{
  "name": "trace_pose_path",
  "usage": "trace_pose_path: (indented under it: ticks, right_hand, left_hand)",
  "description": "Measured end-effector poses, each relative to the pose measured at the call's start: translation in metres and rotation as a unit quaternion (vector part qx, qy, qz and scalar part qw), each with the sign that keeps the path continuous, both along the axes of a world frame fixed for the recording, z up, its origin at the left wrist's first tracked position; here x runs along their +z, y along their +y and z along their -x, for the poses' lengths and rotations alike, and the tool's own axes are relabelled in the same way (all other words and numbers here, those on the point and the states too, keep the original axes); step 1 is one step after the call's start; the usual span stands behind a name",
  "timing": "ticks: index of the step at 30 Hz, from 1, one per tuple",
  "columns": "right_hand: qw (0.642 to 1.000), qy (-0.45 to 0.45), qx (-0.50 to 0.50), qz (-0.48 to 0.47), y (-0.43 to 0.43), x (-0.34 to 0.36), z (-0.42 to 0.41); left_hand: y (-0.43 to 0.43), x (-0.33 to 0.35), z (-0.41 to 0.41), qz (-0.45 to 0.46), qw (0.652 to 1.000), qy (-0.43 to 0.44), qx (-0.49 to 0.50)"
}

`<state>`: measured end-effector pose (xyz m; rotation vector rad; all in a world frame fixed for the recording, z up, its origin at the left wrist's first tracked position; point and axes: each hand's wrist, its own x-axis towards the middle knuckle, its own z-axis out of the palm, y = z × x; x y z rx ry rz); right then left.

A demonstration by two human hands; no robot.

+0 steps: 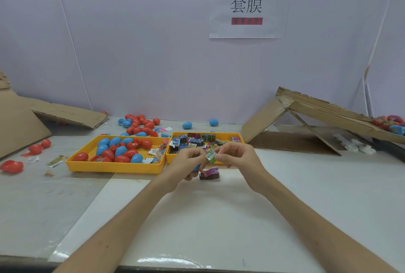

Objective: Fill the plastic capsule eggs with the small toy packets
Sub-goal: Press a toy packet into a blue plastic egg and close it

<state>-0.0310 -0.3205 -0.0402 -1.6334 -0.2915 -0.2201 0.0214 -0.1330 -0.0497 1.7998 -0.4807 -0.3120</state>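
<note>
Just then, pinched a green packet (210, 155) in the right hand (237, 158), thumb and fingers curled tight round it. Held the left hand (188, 163) right up against the packet, fingers curled too, touching its other end. Gripped a blue egg (196, 167) under that left palm, with only a small bit peeking out. Could not tell whole egg from half egg, with so much hidden. Held both hands up just in front of the right tray (228, 134), over the white table (219, 218).

Looked like the step of pushing the packet into the egg. Not yet inside, though. Not yet snapped shut either.

Saw a pink packet (209, 173) lying on the table just under the hands, likely waiting for a turn. Saw a big heap of more packets (192, 141) in the right tray, dark, blue and green. Saw red and blue eggs (118, 150) piled in the left tray (114, 168), most closed, a few red ones maybe open. Could not tell full ones from empty ones. Spotted more loose eggs (140, 122) behind the trays, and some red eggs (36, 148) far off on the left side of the table. Spotted a little bunch of shiny eggs (392, 125) on the cardboard (317, 108) at the far right, maybe done ones, too small to be sure.

Guessed at lots left to do: many packets, many eggs, one egg in hand.
</note>
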Motion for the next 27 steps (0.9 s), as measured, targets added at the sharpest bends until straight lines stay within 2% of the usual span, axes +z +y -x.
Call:
trace_pose_path:
  ticks: [4,7,9,15,19,27]
  right_hand:
    - [1.0,0.004,0.012,-0.019,-0.001,-0.002,-0.001]
    - [0.998,0.015,0.003,-0.061,-0.002,-0.001,-0.003]
    - [0.996,0.019,-0.008,-0.084,-0.004,0.001,-0.005]
    - [0.996,0.031,-0.011,-0.079,-0.008,0.003,-0.005]
    - [0.998,0.029,-0.012,-0.056,-0.006,0.001,-0.005]
    - [0.999,0.009,-0.018,-0.032,-0.005,0.001,-0.003]
  left_hand:
    - [0.001,0.003,0.002,0.06,0.993,0.089,-0.055]
    - [-0.001,0.004,0.003,0.169,0.966,0.177,-0.084]
    - [-0.002,0.004,0.001,0.232,0.948,0.204,-0.074]
    - [0.002,0.004,-0.004,0.321,0.933,0.161,-0.005]
    - [0.006,0.004,-0.007,0.256,0.958,0.114,0.055]
    - [0.003,0.001,-0.003,0.25,0.967,0.046,0.026]
